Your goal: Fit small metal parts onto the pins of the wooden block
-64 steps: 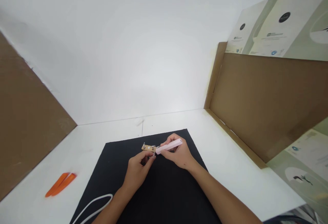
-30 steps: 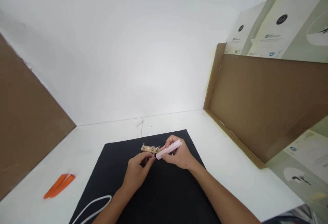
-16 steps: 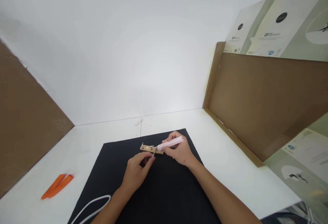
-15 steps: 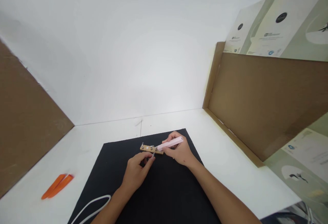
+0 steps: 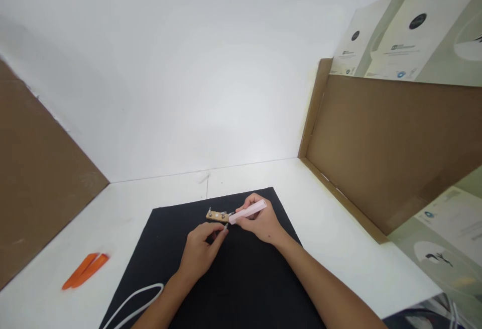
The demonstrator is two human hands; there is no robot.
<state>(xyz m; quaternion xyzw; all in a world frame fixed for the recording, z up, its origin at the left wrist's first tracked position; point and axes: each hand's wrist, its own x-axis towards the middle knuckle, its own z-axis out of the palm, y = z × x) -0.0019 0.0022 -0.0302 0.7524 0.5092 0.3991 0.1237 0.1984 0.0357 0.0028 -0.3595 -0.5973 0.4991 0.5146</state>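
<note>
A small wooden strip point(image 5: 216, 215) with metal screws lies near the back of the black mat point(image 5: 241, 279). My right hand point(image 5: 259, 221) is closed around a pale pink pen-like tool point(image 5: 250, 210), whose lower left end is at the strip's right part and covers some of it. Just in front of the strip is my left hand point(image 5: 201, 248), its thumb and forefinger pinched on a tiny shiny piece point(image 5: 226, 227) that is too small to name.
Two orange strips point(image 5: 86, 270) lie on the white table point(image 5: 181, 190) at the left. A white cable point(image 5: 139, 296) loops over the mat's front left, by my left forearm. Brown boards point(image 5: 391, 148) flank the table, and a white wall stands behind.
The pink tool has shifted slightly to the left and lies a little flatter, with my right hand moving along with it. My left hand has kept its pinch in nearly the same place.
</note>
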